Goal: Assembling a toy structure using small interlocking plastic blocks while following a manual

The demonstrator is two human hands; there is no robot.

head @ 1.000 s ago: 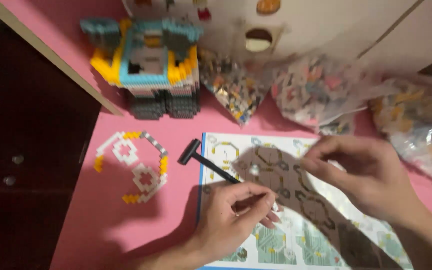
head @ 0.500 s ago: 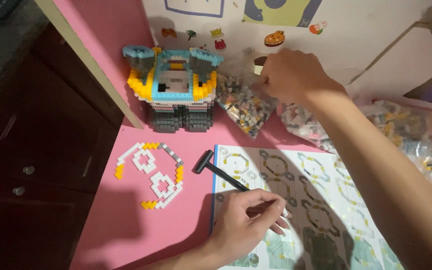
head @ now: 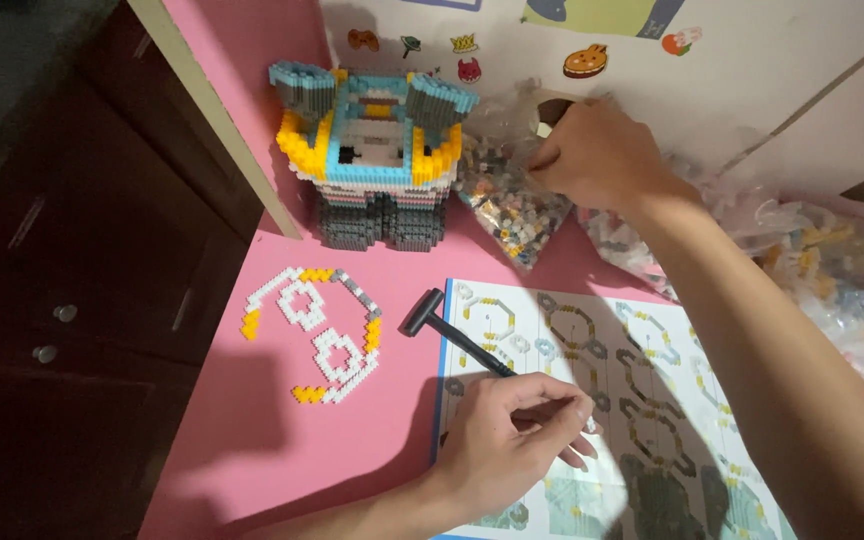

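Observation:
My left hand [head: 512, 445] rests on the printed instruction sheet [head: 652, 400] and grips the handle of a small black hammer [head: 442, 328], whose head lies on the pink table [head: 282, 450]. My right hand [head: 592, 155] reaches far back and pinches the top of a clear plastic bag of small bricks [head: 517, 205]. A tall brick model [head: 372, 150] in blue, yellow, grey and white stands just left of that bag. A flat white, yellow and grey brick piece [head: 317, 335] lies on the table left of the hammer head.
More clear bags of small bricks [head: 832, 270] lie along the back right. A white wall with cartoon stickers [head: 587, 62] rises behind them. A dark wooden cabinet with round knobs [head: 52, 335] stands at the left beyond the table edge.
My right hand has left the instruction sheet and gone up to the back, onto the bag of bricks. The left hand has stayed on the hammer. The view has tilted up slightly.

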